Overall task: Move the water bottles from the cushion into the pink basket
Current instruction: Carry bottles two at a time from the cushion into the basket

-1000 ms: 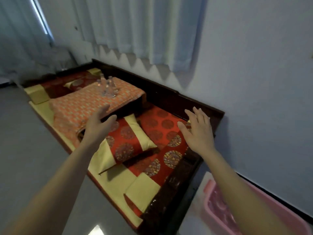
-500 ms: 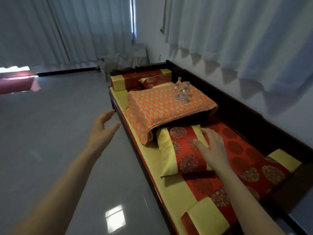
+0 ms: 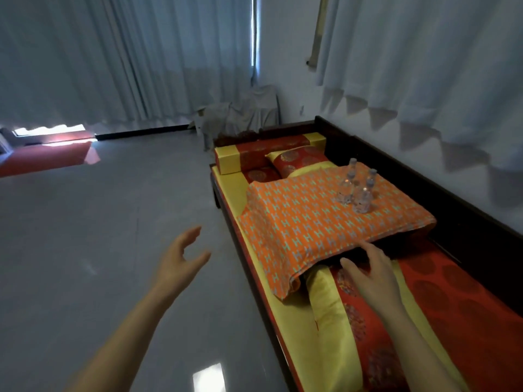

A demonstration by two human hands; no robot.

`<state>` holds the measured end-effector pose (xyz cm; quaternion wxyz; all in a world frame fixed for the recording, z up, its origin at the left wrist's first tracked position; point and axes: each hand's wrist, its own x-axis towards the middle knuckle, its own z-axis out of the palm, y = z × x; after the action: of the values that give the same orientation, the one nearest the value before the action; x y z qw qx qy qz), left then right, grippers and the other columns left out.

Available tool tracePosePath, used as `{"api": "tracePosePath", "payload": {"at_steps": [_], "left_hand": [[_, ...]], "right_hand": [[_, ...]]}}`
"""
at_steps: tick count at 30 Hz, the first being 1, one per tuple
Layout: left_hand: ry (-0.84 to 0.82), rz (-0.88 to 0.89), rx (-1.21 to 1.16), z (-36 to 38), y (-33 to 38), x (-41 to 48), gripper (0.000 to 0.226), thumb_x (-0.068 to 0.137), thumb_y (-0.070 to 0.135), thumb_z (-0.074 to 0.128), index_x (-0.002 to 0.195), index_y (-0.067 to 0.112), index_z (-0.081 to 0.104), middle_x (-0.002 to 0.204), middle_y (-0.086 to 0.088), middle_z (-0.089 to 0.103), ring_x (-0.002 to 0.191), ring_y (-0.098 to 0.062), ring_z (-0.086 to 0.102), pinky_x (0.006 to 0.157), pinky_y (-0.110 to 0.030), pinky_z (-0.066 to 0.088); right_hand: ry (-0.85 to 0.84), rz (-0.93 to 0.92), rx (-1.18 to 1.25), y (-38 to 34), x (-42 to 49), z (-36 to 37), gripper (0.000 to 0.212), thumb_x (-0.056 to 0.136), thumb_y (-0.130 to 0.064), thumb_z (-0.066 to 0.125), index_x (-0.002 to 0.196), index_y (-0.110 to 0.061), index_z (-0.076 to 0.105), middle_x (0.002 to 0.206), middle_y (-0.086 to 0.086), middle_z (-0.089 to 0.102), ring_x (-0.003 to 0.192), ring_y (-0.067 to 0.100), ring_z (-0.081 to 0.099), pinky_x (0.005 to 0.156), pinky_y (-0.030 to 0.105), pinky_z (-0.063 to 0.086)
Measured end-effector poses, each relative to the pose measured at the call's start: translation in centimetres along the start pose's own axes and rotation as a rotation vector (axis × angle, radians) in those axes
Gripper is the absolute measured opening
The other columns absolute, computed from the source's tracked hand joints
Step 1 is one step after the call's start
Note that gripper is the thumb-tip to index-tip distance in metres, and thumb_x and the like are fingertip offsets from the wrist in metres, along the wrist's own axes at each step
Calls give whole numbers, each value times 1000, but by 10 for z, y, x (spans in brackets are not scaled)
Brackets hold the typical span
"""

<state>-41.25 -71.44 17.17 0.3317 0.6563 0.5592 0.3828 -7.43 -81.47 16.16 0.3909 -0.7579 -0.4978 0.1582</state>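
A: Where are the water bottles?

B: They stand clustered on the far right of the orange cushion, well beyond both hands. The left hand hangs spread and empty over the floor. The right hand, also spread and empty, is by the cushion's near edge.

A: What's the risk?

B: Leaning on that soft cushion could topple them, and grabbing one may knock its neighbours. The pink basket is out of view.
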Motion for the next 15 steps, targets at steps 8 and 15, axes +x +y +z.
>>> {"api": "tracePosePath", "payload": {"at_steps": [8,15], "left_hand": [[-39,-54,-11,0,-45,138,56,83,10,69,136,10,49,138,-6,53,127,-20,48,99,-27,34],[-211,11,17,30,-67,297,55,84,15,69,135,17,49,136,-1,53,127,-16,47,97,-25,34]], "right_hand": [[-25,19,-70,-21,124,70,47,86,-29,67,130,-21,52,134,5,50,128,25,41,97,39,36],[109,135,-121,-25,221,136,50,82,-28,72,128,-16,55,132,9,54,125,30,46,102,43,36]]}}
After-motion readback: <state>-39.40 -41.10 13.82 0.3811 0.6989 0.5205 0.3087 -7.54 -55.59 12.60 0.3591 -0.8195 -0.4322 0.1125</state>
